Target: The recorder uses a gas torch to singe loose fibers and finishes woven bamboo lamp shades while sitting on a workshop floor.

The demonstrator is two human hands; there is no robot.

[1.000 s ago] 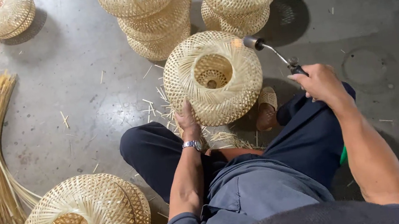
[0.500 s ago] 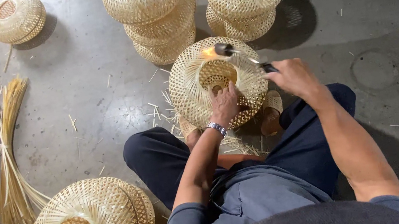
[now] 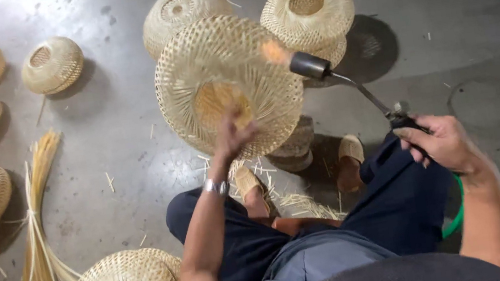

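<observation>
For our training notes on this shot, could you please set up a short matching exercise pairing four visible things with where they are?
Things:
1. woven shade
2. gas torch
3. bundle of bamboo strips
4. wristwatch

Places:
A. gripped in the right hand
B. lying on the floor at the left
C. held up by the left hand
D. on the left wrist

Pairs: 1-C, 2-A, 3-B, 4-D

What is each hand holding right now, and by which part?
The left hand holds the round woven bamboo basket up by the rim of its central opening. The right hand grips the black handle end of the long metal gas torch.
</observation>
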